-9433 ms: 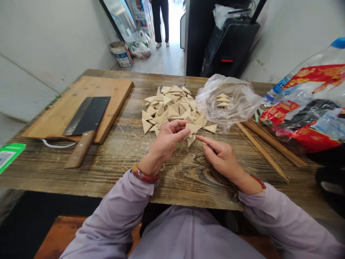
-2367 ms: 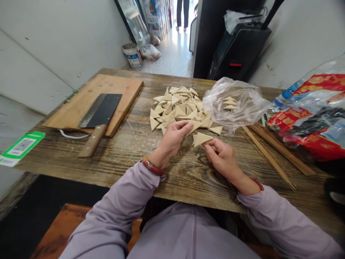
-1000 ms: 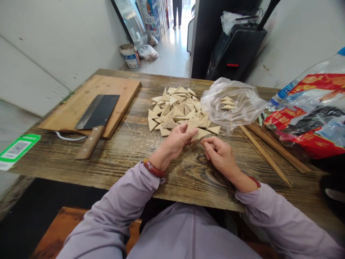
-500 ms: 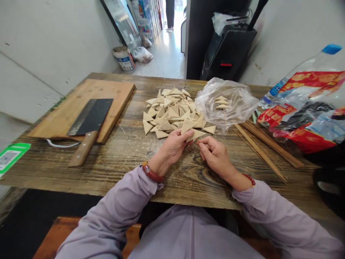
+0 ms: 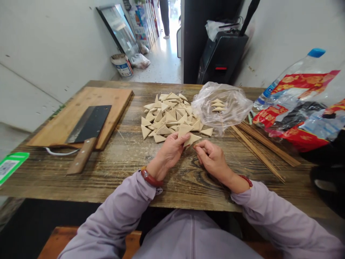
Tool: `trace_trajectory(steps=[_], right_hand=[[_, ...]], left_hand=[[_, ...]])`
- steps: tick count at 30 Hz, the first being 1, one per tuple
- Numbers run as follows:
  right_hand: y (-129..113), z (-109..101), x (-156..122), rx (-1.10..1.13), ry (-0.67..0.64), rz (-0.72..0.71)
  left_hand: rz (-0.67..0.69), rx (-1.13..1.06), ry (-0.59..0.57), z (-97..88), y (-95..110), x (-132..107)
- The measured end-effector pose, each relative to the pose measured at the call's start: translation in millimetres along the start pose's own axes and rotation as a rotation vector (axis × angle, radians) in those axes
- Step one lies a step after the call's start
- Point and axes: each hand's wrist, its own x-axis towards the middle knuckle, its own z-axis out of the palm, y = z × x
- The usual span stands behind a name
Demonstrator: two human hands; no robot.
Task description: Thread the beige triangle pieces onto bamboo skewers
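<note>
My left hand (image 5: 171, 150) is closed on flat beige triangular pieces (image 5: 185, 131), which look like dried tofu; at least two show between thumb and fingers. Just to the right, my right hand (image 5: 211, 158) is in a pinch, fingertips close to the held pieces, on what looks like a thin bamboo skewer, mostly hidden. Beyond my left hand lies a heap of similar triangles (image 5: 169, 111). A clear plastic bag (image 5: 201, 106) at the heap's right bears a skewer with several triangles (image 5: 217, 105) threaded on it. Loose bamboo skewers (image 5: 260, 153) lie right of my right hand.
A cleaver (image 5: 90, 124) rests on a wooden cutting board (image 5: 115, 97) at the left, its handle past the near edge. A blue-capped bottle (image 5: 299, 68) and red plastic packaging (image 5: 304, 138) crowd the right. A green-edged code card (image 5: 13, 165) is at far left.
The view has tilted slightly, so the table sits lower in the picture. Both hands keep nearly the same pose and hold. The person in the doorway shows a shifted leg position.
</note>
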Motion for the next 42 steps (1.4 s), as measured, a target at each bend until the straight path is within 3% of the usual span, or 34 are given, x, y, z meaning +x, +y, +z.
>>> trace_trajectory(steps=[18, 22, 29, 36, 42], right_hand=[[-3.4, -0.9, 1.9, 0.093, -0.006, 0.097], [-6.1, -3.0, 2.3, 0.123, -0.002, 0.121], [-1.0, -1.1, 0.0, 0.137, -0.063, 0.100], [4.2, -0.5, -0.1, 0.123, -0.117, 0.104], [3.0, -2.0, -2.5, 0.060, -0.069, 0.065]], left_hand=[[0.015, 0.014, 0.010, 2.3, -9.3, -3.8], [0.025, 0.084, -0.024, -1.0, -3.8, -3.4], [0.122, 0.089, 0.044, -8.5, 9.2, 1.5], [0.154, 0.088, 0.100, -9.7, 8.9, 5.1], [0.139, 0.098, 0.092, -6.5, 8.6, 3.3]])
